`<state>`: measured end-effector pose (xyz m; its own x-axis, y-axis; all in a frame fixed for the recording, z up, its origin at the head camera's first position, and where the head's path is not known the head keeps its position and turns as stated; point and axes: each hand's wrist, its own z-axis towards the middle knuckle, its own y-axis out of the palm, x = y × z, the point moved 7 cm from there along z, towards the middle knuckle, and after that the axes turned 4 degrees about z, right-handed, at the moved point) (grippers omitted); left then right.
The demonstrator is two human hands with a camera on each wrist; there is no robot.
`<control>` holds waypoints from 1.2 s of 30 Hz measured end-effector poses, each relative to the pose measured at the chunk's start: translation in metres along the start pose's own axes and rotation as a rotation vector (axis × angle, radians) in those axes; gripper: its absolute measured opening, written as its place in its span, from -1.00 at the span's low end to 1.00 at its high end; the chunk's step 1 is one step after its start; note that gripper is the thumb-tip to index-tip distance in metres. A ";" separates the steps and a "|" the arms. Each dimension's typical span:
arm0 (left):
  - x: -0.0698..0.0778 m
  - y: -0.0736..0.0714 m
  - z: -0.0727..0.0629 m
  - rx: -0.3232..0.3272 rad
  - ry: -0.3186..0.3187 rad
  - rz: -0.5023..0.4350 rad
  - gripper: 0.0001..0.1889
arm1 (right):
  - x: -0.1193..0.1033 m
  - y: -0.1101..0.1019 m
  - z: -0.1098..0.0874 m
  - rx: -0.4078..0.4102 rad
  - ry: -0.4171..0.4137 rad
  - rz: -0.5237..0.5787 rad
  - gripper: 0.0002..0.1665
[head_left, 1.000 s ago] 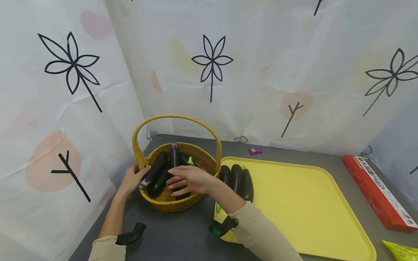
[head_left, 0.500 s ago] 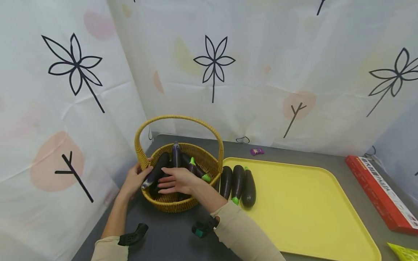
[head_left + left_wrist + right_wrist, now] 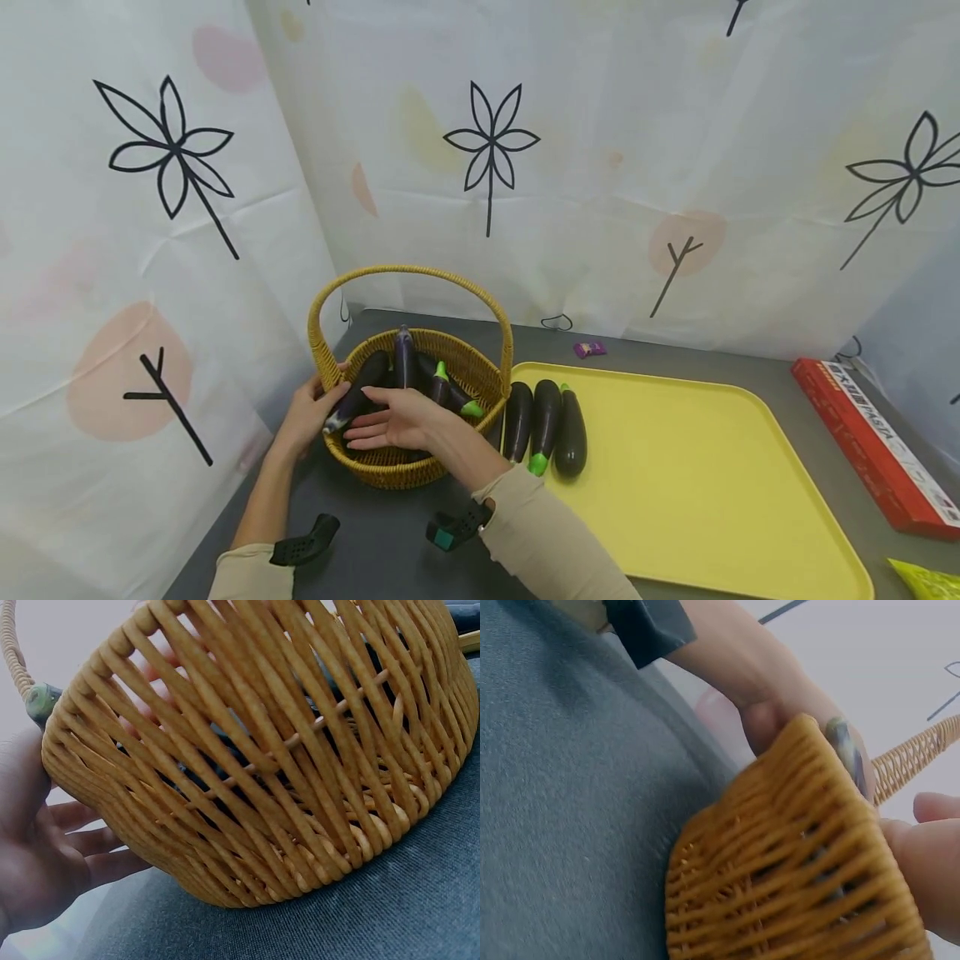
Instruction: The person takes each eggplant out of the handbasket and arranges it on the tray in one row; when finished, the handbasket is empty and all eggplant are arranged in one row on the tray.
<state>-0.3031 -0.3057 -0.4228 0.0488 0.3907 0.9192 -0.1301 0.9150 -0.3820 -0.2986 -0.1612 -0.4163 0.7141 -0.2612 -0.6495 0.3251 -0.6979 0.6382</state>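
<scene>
A yellow wicker basket (image 3: 395, 477) with a tall arched handle stands on the dark grey table, several dark purple eggplants (image 3: 406, 358) inside it. At its left side my left hand (image 3: 306, 419) holds the rim, thumb over the edge and fingers along the outer wall (image 3: 247, 750). My right hand (image 3: 405, 419) reaches over the near right rim into the basket, fingers straight and pointing left above the eggplants. Its fingertips are close to the eggplant (image 3: 360, 392) lying against the left wall. Parts of the lower eggplants are hidden behind this hand.
Right of the basket lies a large yellow tray (image 3: 697, 483) with several eggplants (image 3: 573, 437) at its left end. A red pasta box (image 3: 870, 446) lies beyond it. A small purple packet (image 3: 590, 349) sits behind, and a yellow-green bag (image 3: 926, 579) shows at the lower right.
My right hand has moved left inside the basket, uncovering green-stemmed eggplants on the right. My left hand stays at the rim. The view has shifted slightly.
</scene>
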 end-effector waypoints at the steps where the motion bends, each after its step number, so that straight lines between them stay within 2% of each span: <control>1: 0.000 0.000 0.000 0.000 0.003 0.000 -0.43 | 0.001 0.002 0.000 -0.002 0.001 0.009 -0.29; 5: 0.001 0.001 -0.001 -0.002 0.017 -0.014 -0.43 | 0.006 0.006 0.002 0.022 -0.029 0.035 -0.34; 10: 0.001 0.001 -0.001 0.004 0.020 -0.001 -0.43 | 0.008 0.007 0.004 0.106 -0.085 0.033 -0.45; 13: 0.001 0.000 0.000 0.009 0.015 0.012 -0.43 | 0.009 0.007 0.004 0.152 -0.103 0.034 -0.45; 17: 0.002 0.001 0.000 0.015 0.018 0.020 -0.43 | 0.008 0.008 0.004 0.176 -0.121 0.000 -0.37; 26: 0.002 0.000 0.001 0.023 0.016 0.019 -0.45 | 0.007 0.011 0.005 0.238 -0.182 0.021 -0.15; 32: 0.000 0.001 0.001 0.013 0.005 0.000 -0.46 | 0.008 0.007 0.008 0.300 -0.217 -0.018 -0.11; 36: -0.004 0.000 0.003 -0.011 -0.007 -0.020 -0.43 | 0.008 0.006 0.008 0.281 -0.218 -0.029 -0.07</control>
<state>-0.3060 -0.3072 -0.4258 0.0444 0.3716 0.9273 -0.1182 0.9237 -0.3645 -0.2961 -0.1728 -0.4210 0.5485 -0.3535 -0.7578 0.1386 -0.8553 0.4993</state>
